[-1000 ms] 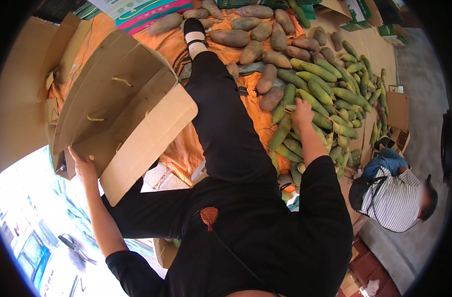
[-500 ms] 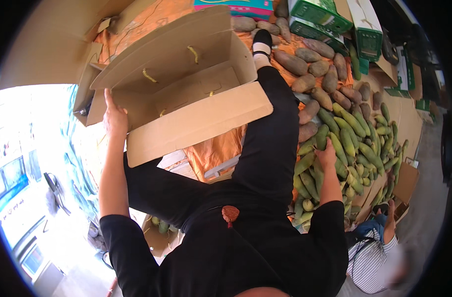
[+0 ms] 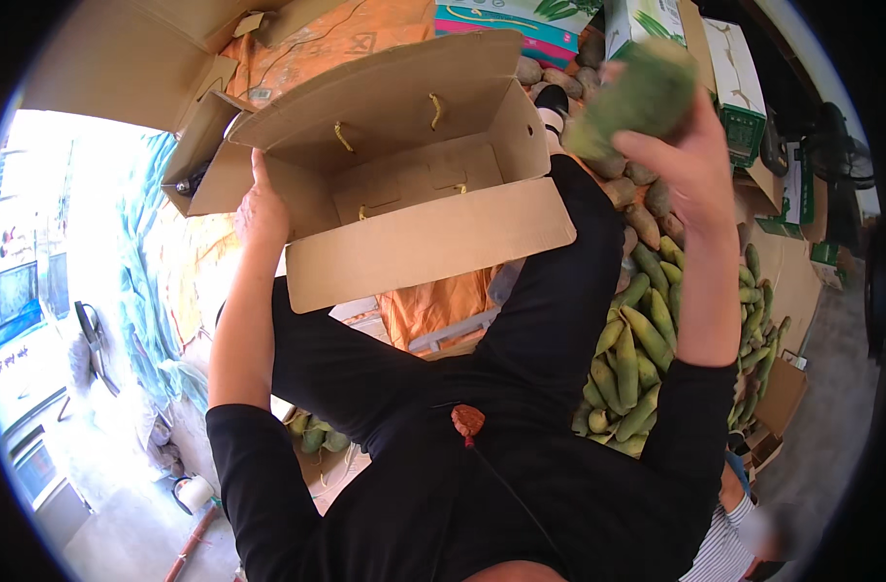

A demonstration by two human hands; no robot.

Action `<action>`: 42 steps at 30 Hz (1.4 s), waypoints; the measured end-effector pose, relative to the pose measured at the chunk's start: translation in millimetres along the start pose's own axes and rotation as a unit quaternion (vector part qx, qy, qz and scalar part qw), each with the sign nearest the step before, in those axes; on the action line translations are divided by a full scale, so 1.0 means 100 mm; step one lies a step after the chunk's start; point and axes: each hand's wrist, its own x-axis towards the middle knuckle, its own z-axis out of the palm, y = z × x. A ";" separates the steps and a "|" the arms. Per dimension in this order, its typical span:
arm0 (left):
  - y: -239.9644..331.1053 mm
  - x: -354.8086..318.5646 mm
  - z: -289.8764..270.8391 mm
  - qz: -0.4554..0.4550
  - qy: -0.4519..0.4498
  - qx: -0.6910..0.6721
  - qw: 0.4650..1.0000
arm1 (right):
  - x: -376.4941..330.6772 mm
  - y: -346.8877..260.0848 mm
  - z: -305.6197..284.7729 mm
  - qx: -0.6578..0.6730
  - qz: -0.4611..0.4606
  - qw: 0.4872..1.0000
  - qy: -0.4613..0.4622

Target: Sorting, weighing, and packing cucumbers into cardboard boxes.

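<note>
Head view: an open cardboard box point(image 3: 404, 165) was gripped at its left wall by the left hand point(image 3: 261, 209); a green mango point(image 3: 637, 97), raised above the mango pile point(image 3: 647, 339), was clenched in the right hand point(image 3: 690, 160).

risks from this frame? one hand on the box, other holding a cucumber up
1. The left hand grips the open cardboard box by one edge only; it could tip or slip.
2. The right hand holds the green cucumber high and blurred; a loose grip could drop it on the cucumber pile.
3. Open flaps may block the drop-in.
</note>
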 end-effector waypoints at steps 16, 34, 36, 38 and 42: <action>0.03 -0.05 -0.04 0.034 -0.013 0.035 0.999 | 0.56 1.92 2.58 -0.404 0.145 0.786 -0.445; -0.02 0.02 0.03 0.059 0.021 0.012 0.998 | 0.24 0.66 0.01 -0.186 0.065 0.976 -0.090; -0.01 0.07 0.09 0.076 0.028 0.006 0.997 | -0.18 0.92 -0.58 -0.200 0.097 0.975 0.021; -0.01 0.07 0.10 0.077 0.033 0.006 0.996 | -0.68 1.23 -0.98 -0.221 0.195 0.948 0.115; -0.16 0.09 0.10 0.061 0.050 0.007 0.997 | -1.76 2.05 -1.39 -0.218 0.399 0.868 0.199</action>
